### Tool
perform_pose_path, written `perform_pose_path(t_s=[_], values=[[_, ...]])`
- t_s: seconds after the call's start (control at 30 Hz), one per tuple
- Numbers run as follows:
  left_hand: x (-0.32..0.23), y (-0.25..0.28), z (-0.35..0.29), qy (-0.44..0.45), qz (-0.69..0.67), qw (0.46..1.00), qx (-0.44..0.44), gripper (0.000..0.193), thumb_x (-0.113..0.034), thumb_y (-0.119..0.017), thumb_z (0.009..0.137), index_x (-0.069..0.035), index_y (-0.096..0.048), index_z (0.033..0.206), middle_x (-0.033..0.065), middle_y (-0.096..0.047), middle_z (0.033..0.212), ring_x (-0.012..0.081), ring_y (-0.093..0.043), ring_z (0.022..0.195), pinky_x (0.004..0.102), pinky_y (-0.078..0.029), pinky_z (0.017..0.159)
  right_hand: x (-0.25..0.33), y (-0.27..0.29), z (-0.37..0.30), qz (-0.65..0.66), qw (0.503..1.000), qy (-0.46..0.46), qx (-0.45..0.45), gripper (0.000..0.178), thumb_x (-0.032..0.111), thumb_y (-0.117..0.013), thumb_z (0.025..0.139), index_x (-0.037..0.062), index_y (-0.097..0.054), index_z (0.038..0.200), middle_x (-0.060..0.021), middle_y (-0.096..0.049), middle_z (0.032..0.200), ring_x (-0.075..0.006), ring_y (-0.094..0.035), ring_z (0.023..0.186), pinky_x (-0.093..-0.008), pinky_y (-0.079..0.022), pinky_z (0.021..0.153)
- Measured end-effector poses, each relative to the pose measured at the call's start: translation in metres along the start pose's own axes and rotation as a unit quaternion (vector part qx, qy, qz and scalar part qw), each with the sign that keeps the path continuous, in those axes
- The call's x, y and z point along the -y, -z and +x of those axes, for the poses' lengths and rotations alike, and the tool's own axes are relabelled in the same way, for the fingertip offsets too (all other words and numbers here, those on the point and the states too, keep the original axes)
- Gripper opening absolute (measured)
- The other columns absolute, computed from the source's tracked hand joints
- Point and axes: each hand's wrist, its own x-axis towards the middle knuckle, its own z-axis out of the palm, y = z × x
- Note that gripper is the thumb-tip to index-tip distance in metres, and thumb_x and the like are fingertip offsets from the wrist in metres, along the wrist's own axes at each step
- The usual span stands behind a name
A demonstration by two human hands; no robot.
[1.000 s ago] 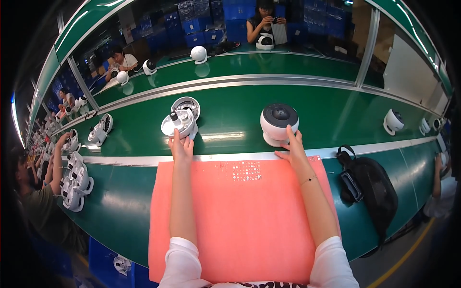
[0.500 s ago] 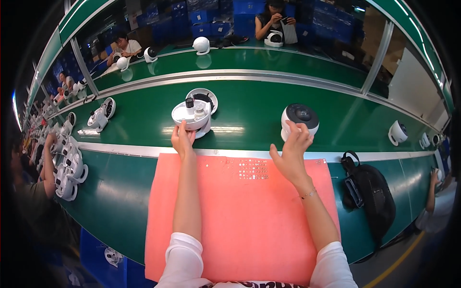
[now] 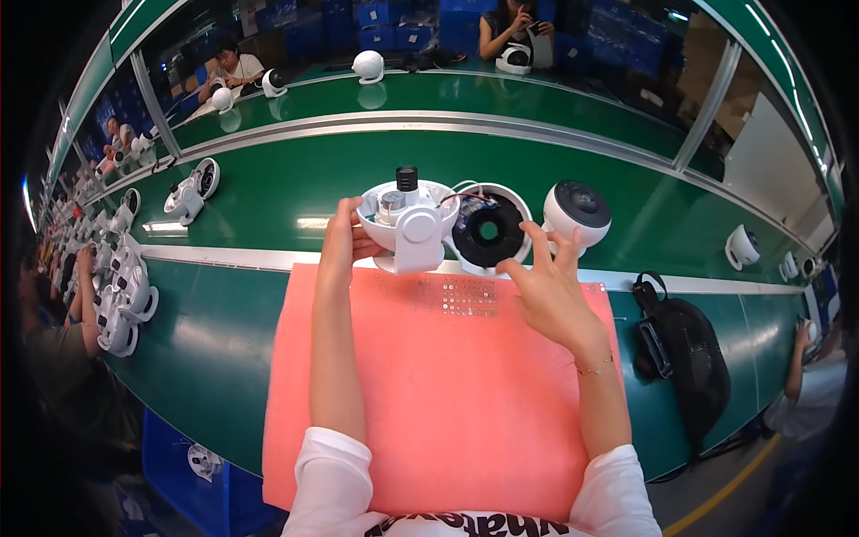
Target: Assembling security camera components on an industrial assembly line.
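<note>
An opened white security camera is above the far edge of the pink mat, its round half shell showing a black lens barrel and a small motor. My left hand grips this shell by its left side. Wires link it to the round front cover, whose black inside has a hole in the middle. At the cover's right rim my right hand has its thumb and forefinger closed on the edge. A closed white camera with a dark face stands just beyond my right fingers.
Rows of small screws lie on the pink mat. A black bag rests at the right. Another opened camera sits on the green belt, and several more crowd the left beside a co-worker's arm.
My left hand has brought the opened camera right and nearer, turning it so the cover swings to the right. My right hand has left the closed camera and taken the cover's rim.
</note>
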Motion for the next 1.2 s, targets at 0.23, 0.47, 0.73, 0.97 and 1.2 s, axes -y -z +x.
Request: perform_pose_path(t_s=[0.23,0.47,0.73,0.97,1.2], values=[[0.002,0.021,-0.003,0.05,-0.026,0.994,0.097,0.05,-0.046,-0.045,0.078,-0.002,-0.063,0.093,0.0076,-0.065,0.083,0.0174,-0.062,0.072,0.0296,-0.05,0.067,0.018,0.061,-0.004,0.133,0.989,0.066,0.003,0.027,-0.003,-0.065,0.062,0.0086,-0.057,0.085,-0.013,-0.04,0.112,-0.0357,-0.035,0.108,-0.0555,-0.018,0.104],[0.013,-0.009,-0.068,-0.313,-0.046,0.855,0.412,0.025,-0.022,-0.065,0.077,0.0,-0.066,0.088,0.0061,-0.064,0.081,0.012,-0.06,0.074,0.023,-0.048,0.067,0.025,0.065,-0.009,0.551,0.824,0.019,0.133,0.039,0.021,-0.065,0.08,0.0011,-0.047,0.109,-0.0129,-0.056,0.099,-0.0238,-0.056,0.086,-0.0324,-0.045,0.078],[0.014,-0.043,-0.048,0.064,0.219,0.822,0.523,0.042,-0.041,-0.054,0.084,-0.001,-0.065,0.093,0.0041,-0.063,0.087,0.0104,-0.057,0.077,0.025,-0.046,0.066,0.03,0.032,0.0,0.647,0.729,-0.018,0.224,0.026,0.02,-0.053,0.091,0.0043,-0.046,0.111,-0.0044,-0.055,0.096,-0.0118,-0.054,0.089,-0.0244,-0.043,0.075],[0.005,0.024,-0.111,-0.051,0.155,0.976,0.145,0.04,-0.036,-0.046,0.092,0.003,-0.055,0.094,0.0126,-0.061,0.093,0.0163,-0.059,0.084,0.0303,-0.048,0.074,0.045,0.026,0.009,0.609,0.753,-0.131,0.211,0.028,0.024,-0.053,0.091,0.0018,-0.047,0.107,-0.0052,-0.054,0.096,-0.0102,-0.054,0.086,-0.0222,-0.044,0.07],[-0.005,0.054,-0.193,-0.138,0.179,0.958,0.179,0.043,-0.038,-0.059,0.083,0.004,-0.056,0.094,0.0175,-0.065,0.087,0.0188,-0.065,0.077,0.0328,-0.05,0.065,0.054,0.042,0.01,0.567,0.791,-0.051,0.224,0.037,0.024,-0.066,0.081,0.0019,-0.049,0.105,-0.0066,-0.053,0.103,-0.0172,-0.054,0.093,-0.0305,-0.048,0.07]])
